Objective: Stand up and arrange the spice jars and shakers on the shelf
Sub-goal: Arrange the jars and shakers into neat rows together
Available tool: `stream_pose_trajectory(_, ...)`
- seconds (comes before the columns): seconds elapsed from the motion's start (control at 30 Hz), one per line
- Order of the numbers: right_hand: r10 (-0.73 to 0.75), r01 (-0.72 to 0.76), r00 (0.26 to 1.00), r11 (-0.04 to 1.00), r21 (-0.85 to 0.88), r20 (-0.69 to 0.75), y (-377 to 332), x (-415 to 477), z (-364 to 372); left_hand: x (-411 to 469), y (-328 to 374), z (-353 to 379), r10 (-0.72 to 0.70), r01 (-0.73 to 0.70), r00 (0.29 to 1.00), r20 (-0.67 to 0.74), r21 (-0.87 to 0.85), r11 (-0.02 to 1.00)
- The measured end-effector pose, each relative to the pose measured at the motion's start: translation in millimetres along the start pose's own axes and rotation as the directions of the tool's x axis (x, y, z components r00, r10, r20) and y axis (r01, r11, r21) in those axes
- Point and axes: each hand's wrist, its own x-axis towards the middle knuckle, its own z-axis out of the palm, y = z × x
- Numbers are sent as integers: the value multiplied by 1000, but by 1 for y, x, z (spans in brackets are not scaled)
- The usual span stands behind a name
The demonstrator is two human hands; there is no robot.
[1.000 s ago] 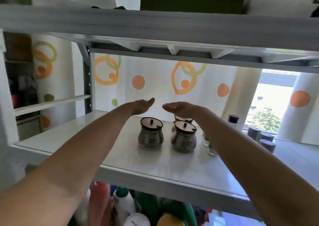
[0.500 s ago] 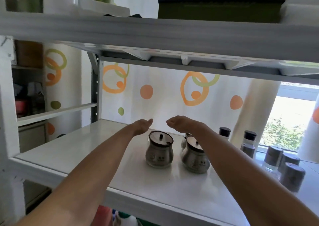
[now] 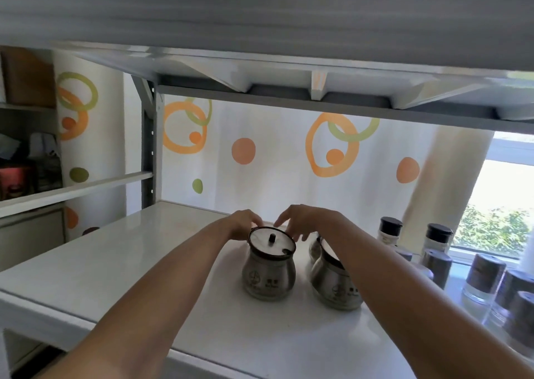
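Observation:
Two pot-bellied metal spice jars stand upright on the white shelf [image 3: 121, 266]: the left jar [image 3: 268, 274] with a knobbed lid, and the right jar [image 3: 332, 287], half covered by my right forearm. A third jar [image 3: 314, 248] peeks out behind them. My left hand [image 3: 242, 224] rests against the back-left rim of the left jar's lid, its fingertips hidden behind the lid. Just behind that lid my right hand [image 3: 306, 221] hovers with fingers spread downward, holding nothing. Two black-capped shakers [image 3: 388, 231] [image 3: 437, 238] stand upright farther right.
Several grey-capped glass shakers [image 3: 485, 274] crowd the shelf's right end near the window. An upper shelf board [image 3: 260, 26] hangs low overhead. A metal upright [image 3: 148, 153] stands at the back left. A curtain with orange circles hangs behind.
Both hands have dropped from hovering flat above the jars down to the left jar's lid. The camera has moved closer and lower toward the shelf.

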Motion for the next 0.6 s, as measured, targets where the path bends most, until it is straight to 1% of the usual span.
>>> stream_pose_trajectory(0.1,2,-2,1000,1000,12,5,0,3,1,3,-3,4,14,-14,999,-42,-9,1000)
stream_pose_trajectory(0.17,-9,9,1000,1000,12,-18,2,6,1,5,-6,5,2,-5,999,-45,-65,998)
stream_pose_trajectory(0.23,-33,34,996,999,16,-79,6,7,-1,3,-7,2,-15,5,998,-67,-158,987)
stream_pose_trajectory(0.3,-64,70,986,997,38,-153,12,7,-4,0,-5,-3,-27,-7,992,-120,-275,961)
stream_pose_trajectory(0.4,-95,115,969,991,74,-228,17,3,-10,-6,3,-13,-12,-58,986,-165,-412,909)
stream_pose_trajectory(0.5,-92,127,955,986,108,-283,22,-1,-15,-9,14,-22,24,-121,977,-210,-462,878)
stream_pose_trajectory(0.6,-110,147,933,986,84,-342,25,-5,-17,-10,23,-28,35,-165,965,-259,-499,851)
